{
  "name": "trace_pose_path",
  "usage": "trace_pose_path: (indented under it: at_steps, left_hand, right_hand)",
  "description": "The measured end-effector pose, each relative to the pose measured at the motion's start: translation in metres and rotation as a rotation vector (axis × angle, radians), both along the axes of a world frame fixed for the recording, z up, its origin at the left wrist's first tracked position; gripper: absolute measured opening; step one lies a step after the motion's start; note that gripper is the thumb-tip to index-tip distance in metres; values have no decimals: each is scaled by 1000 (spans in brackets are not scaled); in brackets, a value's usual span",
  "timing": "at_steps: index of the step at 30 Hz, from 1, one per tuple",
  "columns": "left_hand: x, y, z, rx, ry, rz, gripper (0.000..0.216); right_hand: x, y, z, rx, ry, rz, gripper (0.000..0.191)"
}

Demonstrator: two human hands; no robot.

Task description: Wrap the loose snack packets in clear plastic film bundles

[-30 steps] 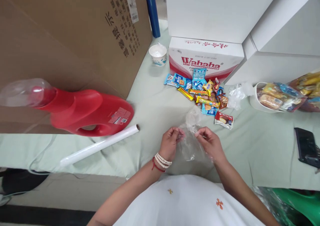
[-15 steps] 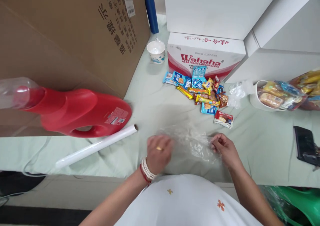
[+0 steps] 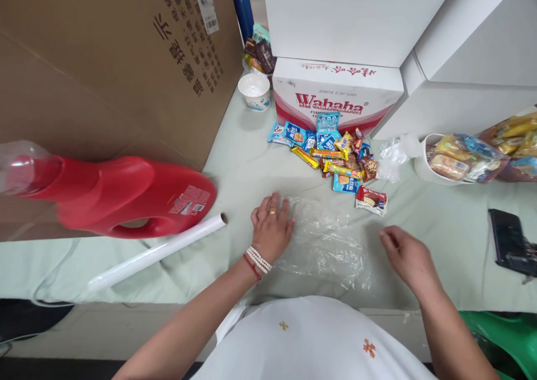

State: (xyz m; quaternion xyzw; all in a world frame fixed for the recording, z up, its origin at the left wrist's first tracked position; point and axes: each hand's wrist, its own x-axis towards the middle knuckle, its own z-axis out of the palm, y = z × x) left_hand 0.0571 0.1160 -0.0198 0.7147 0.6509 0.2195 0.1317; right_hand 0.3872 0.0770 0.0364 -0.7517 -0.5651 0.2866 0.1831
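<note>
Fingers of the left hand [image 3: 272,231] spread at the left edge of a clear plastic bag [image 3: 325,245]; the right hand [image 3: 409,257] curled closed beside it. Bag seems mostly flattened on the worktop [image 3: 239,184], wrinkles left.

Clear plastic bag [image 3: 323,240]: thin, colourless, transparent, surface creased throughout, glossy along the folds. Condition: flattened, no contents visible. Pose: spread flat on the pale green cloth [image 3: 440,217], below the red-and-white snack packet [image 3: 371,200], not touching it. Left hand [image 3: 272,229], fingers spread, contacts its left edge. Right hand [image 3: 409,257], fingers curled, stands apart from its right edge.
</note>
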Motion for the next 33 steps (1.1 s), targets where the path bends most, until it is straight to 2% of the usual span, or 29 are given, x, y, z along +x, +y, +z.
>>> trace_pose_path:
  at_steps: [2, 3, 4, 6, 7, 8, 9, 10, 12, 14, 15, 17, 19, 21, 23, 25, 28, 30, 33]
  left_hand:
    - [4, -9, 0, 110, -86, 24, 40]
    - [5, -13, -2, 149, -141, -13, 35]
    - [6, -17, -3, 164, -190, -100, 31]
    - [6, -22, -8, 122, -230, -396, 30]
    - [6, -23, -10, 81, -205, -541, 33]
    - [5, -23, -11, 41, -152, -636, 37]
    - [4, -22, -13, 10, -82, -660, 40]
    - [3, -21, -14, -13, -6, -613, 43]
    - [-2, -20, -15, -41, 118, -402, 53]
    - [-10, -21, -17, -65, 188, -240, 64]
    - [-14, -22, -18, -75, 208, -206, 66]
    - [-20, -27, -19, -76, 226, -198, 64]
    - [-22, -33, -19, -49, 233, -192, 60]
    - [-20, -39, -18, 13, 238, -154, 58]
    - [-17, -43, -15, 104, 237, -132, 58]
    - [-14, -44, -13, 174, 235, -173, 57]
    - [-13, -39, -14, 158, 248, -317, 52]
    - [-15, -34, -17, 105, 260, -389, 50]
    - [-17, -31, -21, 50, 250, -397, 49]
  right_hand:
    - [-13, 1, 14, 277, -91, 13, 25]
    - [-25, 3, 18, 328, -47, 118, 23]
    - [-38, 5, 19, 317, 23, 281, 22]
    - [-63, 12, 9, 196, 131, 625, 25]
    - [-73, 16, 0, 140, 138, 718, 29]
    - [-80, 20, -11, 105, 125, 744, 33]
    - [-83, 24, -22, 90, 101, 719, 38]
    - [-82, 28, -33, 89, 82, 659, 42]
    - [-70, 34, -46, 96, 87, 524, 48]
    - [-53, 40, -47, 91, 162, 423, 47]
    - [-44, 45, -42, 74, 217, 398, 44]
    - [-32, 63, -26, 38, 292, 387, 38]
    - [-28, 95, -6, 60, 237, 405, 38]
    - [-34, 141, 12, 162, 4, 451, 34]
    - [-47, 194, 22, 211, -336, 544, 28]
    - [-62, 245, 24, 218, -589, 648, 29]
    - [-80, 300, 15, 242, -742, 861, 43]
    - [-87, 318, 6, 182, -763, 934, 59]
    - [-90, 327, -5, 66, -717, 883, 69]
